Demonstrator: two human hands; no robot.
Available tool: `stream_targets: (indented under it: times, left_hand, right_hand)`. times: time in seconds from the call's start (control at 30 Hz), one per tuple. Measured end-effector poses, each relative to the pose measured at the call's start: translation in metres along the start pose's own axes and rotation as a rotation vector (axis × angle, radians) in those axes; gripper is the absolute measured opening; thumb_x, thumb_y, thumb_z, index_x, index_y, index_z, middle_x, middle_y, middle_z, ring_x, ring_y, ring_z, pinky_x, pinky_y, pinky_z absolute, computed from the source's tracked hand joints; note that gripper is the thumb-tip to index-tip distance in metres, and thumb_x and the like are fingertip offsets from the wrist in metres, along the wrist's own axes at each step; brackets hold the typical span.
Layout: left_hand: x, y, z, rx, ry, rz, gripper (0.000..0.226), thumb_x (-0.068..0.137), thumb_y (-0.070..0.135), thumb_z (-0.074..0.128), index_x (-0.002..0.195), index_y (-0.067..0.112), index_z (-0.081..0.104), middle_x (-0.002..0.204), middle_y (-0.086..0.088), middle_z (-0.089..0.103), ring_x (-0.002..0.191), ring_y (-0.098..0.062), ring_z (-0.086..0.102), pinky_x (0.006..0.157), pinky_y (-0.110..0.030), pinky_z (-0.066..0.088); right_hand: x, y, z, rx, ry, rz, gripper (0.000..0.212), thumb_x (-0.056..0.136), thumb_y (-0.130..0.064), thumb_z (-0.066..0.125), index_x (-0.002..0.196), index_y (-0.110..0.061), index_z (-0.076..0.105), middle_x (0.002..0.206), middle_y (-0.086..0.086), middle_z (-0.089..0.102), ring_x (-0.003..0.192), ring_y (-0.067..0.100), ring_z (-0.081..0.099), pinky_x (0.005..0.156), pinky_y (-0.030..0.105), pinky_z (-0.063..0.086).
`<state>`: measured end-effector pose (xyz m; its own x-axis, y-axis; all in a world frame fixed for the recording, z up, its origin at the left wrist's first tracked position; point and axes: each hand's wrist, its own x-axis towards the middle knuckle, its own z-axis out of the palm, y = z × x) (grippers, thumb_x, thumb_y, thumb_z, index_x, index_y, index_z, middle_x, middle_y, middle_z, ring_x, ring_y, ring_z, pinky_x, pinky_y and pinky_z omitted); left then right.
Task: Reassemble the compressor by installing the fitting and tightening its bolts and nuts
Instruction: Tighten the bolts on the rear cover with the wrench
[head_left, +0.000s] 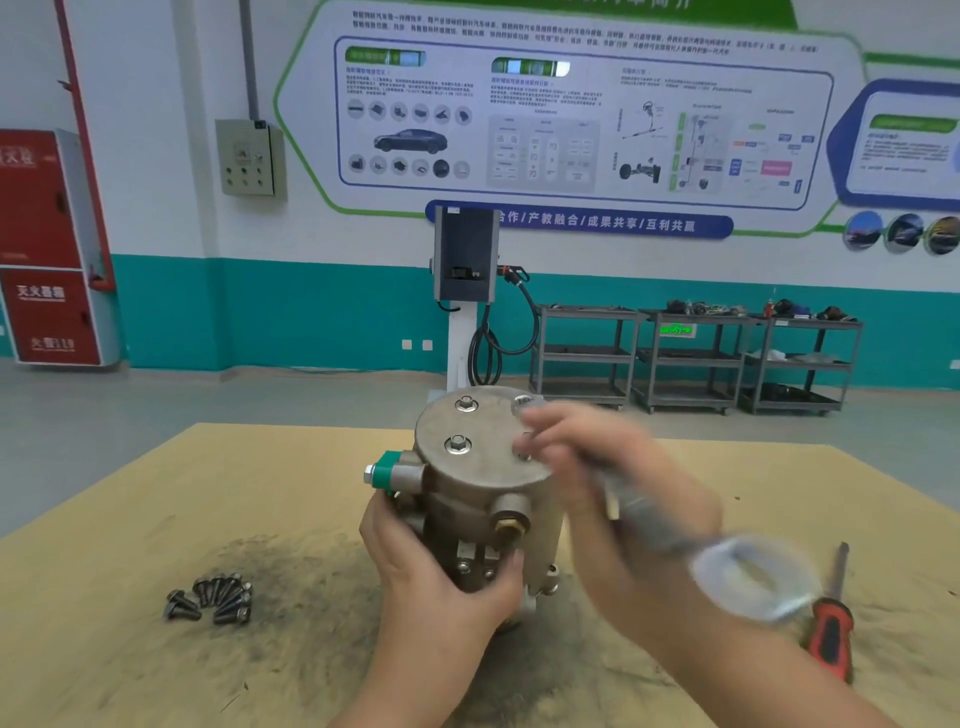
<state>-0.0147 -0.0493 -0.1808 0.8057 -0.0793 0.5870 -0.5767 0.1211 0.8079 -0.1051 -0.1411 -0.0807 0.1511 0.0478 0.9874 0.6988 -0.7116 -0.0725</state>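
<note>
The metal compressor (467, 499) stands upright on the wooden table (156, 519). Its round top cover (483, 441) carries two seated bolts (458, 445) on the left side. A green-capped fitting (387, 470) sticks out on its left. My left hand (431, 566) grips the compressor body from the front. My right hand (597, 467) is blurred with motion over the right side of the cover and holds a wrench (748, 571), whose ring end points toward me. The bolts under my right hand are mostly hidden.
A pile of several loose dark bolts (215, 597) lies to the left on the table. A red-handled screwdriver (831, 623) lies at the right. Beyond the table stand metal shelving carts (696, 358) and a charging post (465, 291).
</note>
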Motion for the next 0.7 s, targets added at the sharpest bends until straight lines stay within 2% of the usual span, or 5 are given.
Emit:
stream_targets:
  times: [0.17, 0.3, 0.4, 0.53, 0.7]
  left_hand:
    - [0.000, 0.006, -0.007, 0.030, -0.034, 0.036, 0.080, 0.056, 0.054, 0.071, 0.122, 0.054, 0.026, 0.121, 0.024, 0.028, 0.117, 0.010, 0.047, 0.093, -0.013, 0.046]
    - [0.006, 0.008, -0.015, 0.052, -0.073, 0.025, 0.085, 0.071, 0.027, 0.079, 0.137, 0.040, 0.027, 0.117, 0.034, 0.030, 0.117, 0.009, 0.045, 0.097, -0.018, 0.042]
    - [0.010, 0.009, -0.020, 0.054, -0.133, 0.002, 0.095, 0.066, 0.037, 0.073, 0.146, 0.032, 0.023, 0.115, 0.030, 0.036, 0.115, 0.013, 0.046, 0.096, -0.017, 0.043]
    - [0.012, 0.010, -0.026, -0.008, -0.207, -0.045, 0.104, 0.069, 0.034, 0.077, 0.149, 0.044, 0.012, 0.123, 0.026, 0.038, 0.117, 0.014, 0.047, 0.093, -0.013, 0.047]
    - [0.006, 0.016, -0.025, 0.074, -0.303, -0.061, 0.131, 0.046, 0.059, 0.080, 0.137, 0.066, -0.015, 0.133, 0.039, 0.018, 0.129, 0.017, 0.029, 0.110, -0.022, 0.031]
  right_hand:
    - [0.019, 0.009, -0.014, 0.665, 0.380, 0.685, 0.019, 0.098, 0.002, 0.033, 0.099, -0.016, 0.041, 0.072, 0.012, 0.067, 0.054, 0.022, 0.061, 0.058, 0.026, 0.050]
    - [0.021, 0.020, -0.014, 0.877, 0.480, 0.970, 0.022, 0.095, 0.006, 0.030, 0.099, -0.012, 0.040, 0.064, 0.014, 0.064, 0.047, 0.020, 0.054, 0.050, 0.026, 0.047]
    - [0.022, 0.026, -0.017, 0.956, 0.471, 1.054, 0.019, 0.093, 0.005, 0.032, 0.097, -0.011, 0.042, 0.064, 0.013, 0.063, 0.046, 0.019, 0.052, 0.047, 0.025, 0.047]
    - [0.022, 0.038, -0.024, 1.006, 0.431, 1.161, 0.021, 0.088, 0.004, 0.037, 0.078, -0.011, 0.047, 0.063, 0.006, 0.060, 0.044, 0.014, 0.046, 0.044, 0.021, 0.044]
    - [-0.005, 0.036, -0.014, 0.805, 0.533, 0.710, 0.029, 0.072, 0.003, 0.040, 0.061, -0.020, 0.055, 0.055, 0.005, 0.056, 0.039, 0.021, 0.046, 0.045, 0.020, 0.040]
